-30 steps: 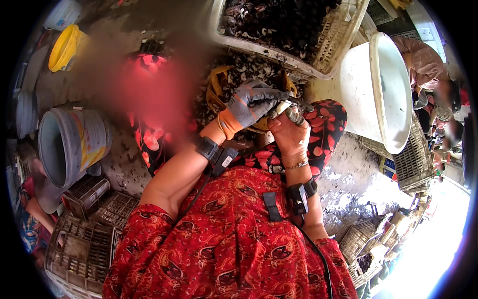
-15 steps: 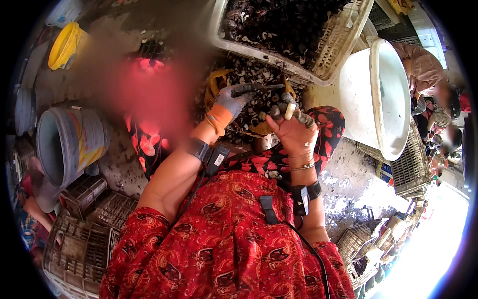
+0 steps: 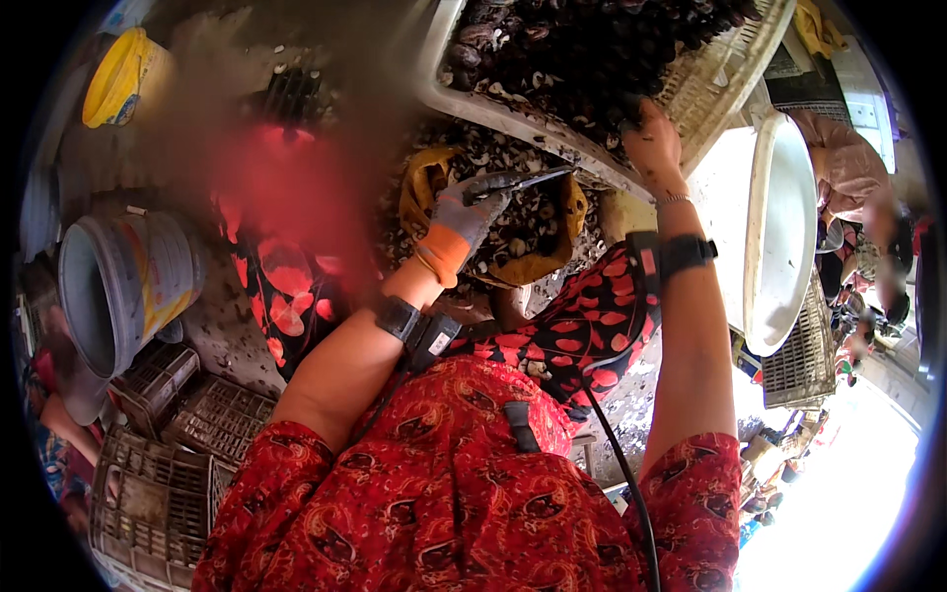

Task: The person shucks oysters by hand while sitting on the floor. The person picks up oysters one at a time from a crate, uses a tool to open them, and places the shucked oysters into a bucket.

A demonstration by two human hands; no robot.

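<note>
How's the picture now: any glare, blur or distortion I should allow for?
Head view throughout: glare washes out the lower right; a reddish smear blurs the left trouser leg; straight edges bend near the rim; the right hand is at the dark heap, fingertips indistinct.

Knife (image 3: pixel 545 178) — slim, grey-bladed, pointing right, slightly upward | dark shellfish (image 3: pixel 582 64) — loose, heaped inside pale crate (image 3: pixel 552 144)

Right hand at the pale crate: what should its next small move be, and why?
Probably the right hand should close its fingers on one piece of the dark heap and lift it clear: it reaches into the crate, though any grip there is too dark to tell. The gloved left hand holds a bladed tool.
</note>
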